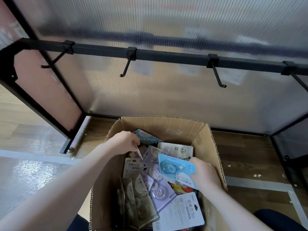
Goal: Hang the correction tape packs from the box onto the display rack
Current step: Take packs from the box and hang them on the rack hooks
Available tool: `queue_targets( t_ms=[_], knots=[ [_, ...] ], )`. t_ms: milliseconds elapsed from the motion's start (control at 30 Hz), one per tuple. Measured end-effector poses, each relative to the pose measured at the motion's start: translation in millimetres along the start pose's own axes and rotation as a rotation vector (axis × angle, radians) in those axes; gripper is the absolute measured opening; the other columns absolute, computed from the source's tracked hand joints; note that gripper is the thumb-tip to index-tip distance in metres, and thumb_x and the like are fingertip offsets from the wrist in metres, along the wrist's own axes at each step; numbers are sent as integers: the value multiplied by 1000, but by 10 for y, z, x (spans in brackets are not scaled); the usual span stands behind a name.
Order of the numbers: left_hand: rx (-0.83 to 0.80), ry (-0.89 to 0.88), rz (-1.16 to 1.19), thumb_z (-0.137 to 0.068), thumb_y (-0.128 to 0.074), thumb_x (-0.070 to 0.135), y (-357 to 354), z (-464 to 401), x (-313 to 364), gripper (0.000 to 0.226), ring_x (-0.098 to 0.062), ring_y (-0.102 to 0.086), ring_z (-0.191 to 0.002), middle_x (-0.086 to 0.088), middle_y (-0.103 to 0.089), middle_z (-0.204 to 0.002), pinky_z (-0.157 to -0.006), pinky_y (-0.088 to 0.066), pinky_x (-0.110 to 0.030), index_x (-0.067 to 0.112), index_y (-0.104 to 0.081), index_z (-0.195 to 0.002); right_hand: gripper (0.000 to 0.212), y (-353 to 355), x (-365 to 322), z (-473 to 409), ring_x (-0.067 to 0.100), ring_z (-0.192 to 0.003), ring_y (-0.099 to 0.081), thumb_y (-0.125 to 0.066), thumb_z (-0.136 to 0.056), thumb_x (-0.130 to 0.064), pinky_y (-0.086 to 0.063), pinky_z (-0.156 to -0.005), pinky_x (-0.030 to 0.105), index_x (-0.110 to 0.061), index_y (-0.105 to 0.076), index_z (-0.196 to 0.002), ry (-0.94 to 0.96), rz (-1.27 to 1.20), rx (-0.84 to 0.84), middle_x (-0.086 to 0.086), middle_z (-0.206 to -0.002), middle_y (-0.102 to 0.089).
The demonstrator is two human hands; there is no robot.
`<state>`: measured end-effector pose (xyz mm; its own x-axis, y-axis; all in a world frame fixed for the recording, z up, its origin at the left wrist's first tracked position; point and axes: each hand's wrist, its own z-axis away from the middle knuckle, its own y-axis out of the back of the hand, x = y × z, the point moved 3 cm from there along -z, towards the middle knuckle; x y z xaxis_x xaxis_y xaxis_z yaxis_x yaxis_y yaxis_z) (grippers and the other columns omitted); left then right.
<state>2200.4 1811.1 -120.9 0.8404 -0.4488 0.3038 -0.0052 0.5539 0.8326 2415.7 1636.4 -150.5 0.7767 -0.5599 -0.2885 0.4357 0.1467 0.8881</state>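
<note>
Both grips are closed on packs: our right hand (pixel 204 172) holds a blue pack (pixel 176 169), our left hand (pixel 124 141) pinches a teal pack (pixel 146 136), inside the box (pixel 215 157). Loose packs above the box bottom may snag and fall, and the hooks (pixel 218 75) above the box are thin, so the pack's hole may miss.

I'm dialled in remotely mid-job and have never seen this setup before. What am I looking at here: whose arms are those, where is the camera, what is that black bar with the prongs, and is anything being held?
There is no machine: those are a person's two bare arms, filmed by one wide-angle camera worn on their head, looking forward and down. The black bar belongs to the display rack; its hooks stick out toward the camera and carry nothing yet. Behind it is a ribbed translucent panel. On the floor below stands an open cardboard box full of loosely piled correction tape packs. The right hand grips a light blue pack, tilted above the pile. The left hand reaches into the box's far left side and pinches a dark teal pack there. No pack has been hung yet.
</note>
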Motion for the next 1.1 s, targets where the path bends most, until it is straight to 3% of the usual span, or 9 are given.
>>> queue_targets(
  t_ms=[133,200,300,400,533,733,867,967,1100],
  knots=[
    [176,8,-36,-83,-65,35,51,12,32,23,-16,-56,-100,6,-56,-95,-77,-42,-24,28,-69,-105,15,143,-84,-21,16,-69,-56,-51,-84,-8,-37,-43,23,-20,-59,-89,30,-33,45,-5,-87,-66],
    [232,33,-104,-85,-62,40,94,30,77,25,-19,-53,-100,4,-44,-91,-71,-38,-25,31,-67,-108,8,196,-124,-29,17,-64,-52,-53,-86,-14,-31,-41,23,-20,-58,-84,39,-4,58,-5,-82,-64],
    [328,40,-189,-86,-61,43,155,64,146,25,-20,-45,-103,3,-38,-93,-69,-37,-27,33,-68,-108,16,285,-166,-58,16,-58,-49,-53,-88,-21,-27,-42,27,-15,-56,-73,66,31,93,-5,-71,-60],
    [396,8,-235,-86,-60,43,180,93,186,26,-20,-42,-105,1,-42,-100,-72,-37,-26,31,-69,-107,32,381,-208,-96,11,-56,-42,-52,-93,-26,-20,-41,21,-22,-44,-62,107,3,112,-10,-64,-47],
    [424,-13,-198,-84,-62,42,219,72,199,23,-21,-43,-111,-1,-50,-109,-75,-37,-27,29,-71,-101,17,504,-253,-158,11,-67,-48,-49,-96,-32,-21,-43,19,-21,-54,-83,169,-27,151,-6,-86,-57],
    [492,-104,-187,-88,-60,38,326,56,295,24,-28,-58,-92,-5,-60,-95,-63,-35,-25,19,-73,-95,19,662,-275,-223,20,-69,-51,-45,-97,-34,-31,-49,28,-19,-54,-88,206,48,159,-3,-92,-67],
    [581,-180,-170,-74,-76,29,373,66,301,12,-32,-56,-62,-2,-43,-65,-47,-30,-26,17,-75,-72,22,694,-256,-280,25,-75,-57,-43,-98,-33,-33,-54,30,-17,-52,-87,218,96,119,-1,-92,-67],
    [585,-189,-119,-77,-73,26,384,117,301,10,-31,-57,-71,-5,-55,-74,-51,-35,-27,16,-74,-74,19,790,-277,-238,26,-73,-50,-40,-99,-30,-30,-55,31,-17,-44,-85,200,129,107,2,-94,-66],
    [423,-167,-55,-88,-51,40,446,384,408,30,-25,-61,-83,-2,-65,-85,-62,-44,-30,17,-70,-85,8,1043,-391,30,21,-73,-49,-39,-98,-20,-31,-53,29,-22,-39,-90,167,191,62,-1,-100,-65]
  ],
)
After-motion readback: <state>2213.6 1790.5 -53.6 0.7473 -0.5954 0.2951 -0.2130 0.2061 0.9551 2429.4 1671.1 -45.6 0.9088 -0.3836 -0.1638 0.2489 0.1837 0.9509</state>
